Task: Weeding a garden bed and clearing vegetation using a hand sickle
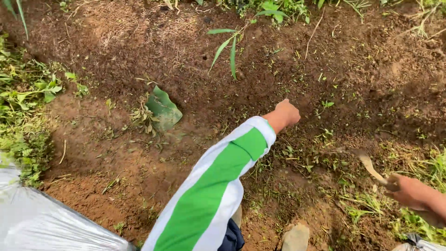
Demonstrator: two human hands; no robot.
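Note:
My left hand (287, 113) reaches forward over bare brown soil, its fingers curled into a fist; nothing shows in it. The arm wears a white and green sleeve (218, 186). My right hand (409, 190) sits at the lower right edge, closed around the handle of a small digging tool (369, 163) whose pale blade points up and left, just above the ground with small weeds under it. A thin green seedling (229, 49) with long leaves stands in the soil beyond my left hand.
A large green leaf (162, 109) lies on the dirt left of centre. Weeds and grass (25, 97) line the left edge and the top. A grey plastic sack (42, 218) fills the lower left corner. A shoe tip (296, 237) shows at the bottom.

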